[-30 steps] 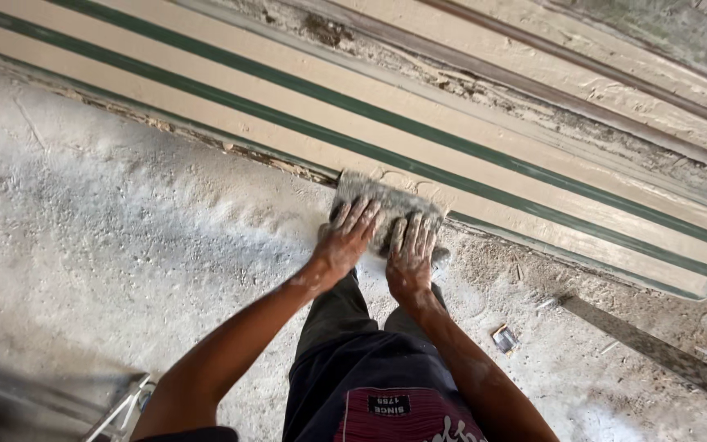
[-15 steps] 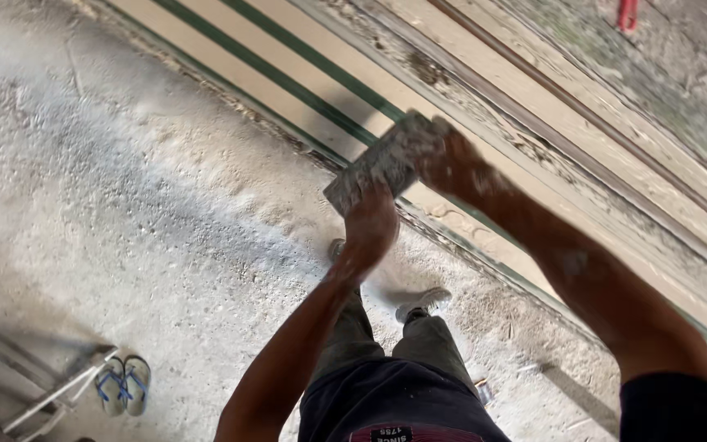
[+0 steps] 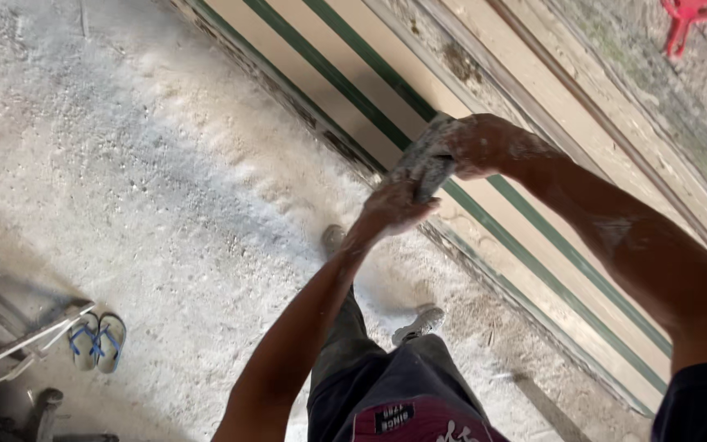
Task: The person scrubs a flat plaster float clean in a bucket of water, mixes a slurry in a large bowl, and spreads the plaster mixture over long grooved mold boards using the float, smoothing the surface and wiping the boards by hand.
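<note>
I am clenching the grey sanding sheet (image 3: pixel 423 164) in my right hand (image 3: pixel 484 146), above the striped panel (image 3: pixel 484 221), my left hand (image 3: pixel 390 209) pinching its lower edge; folding it flat should keep pressure even.

Dusty grey concrete floor (image 3: pixel 124 164) I looked down on, cream panel with green stripes (image 3: pixel 484 221) lying across it, blue-strapped sandals (image 3: pixel 97 341) at lower left.
</note>
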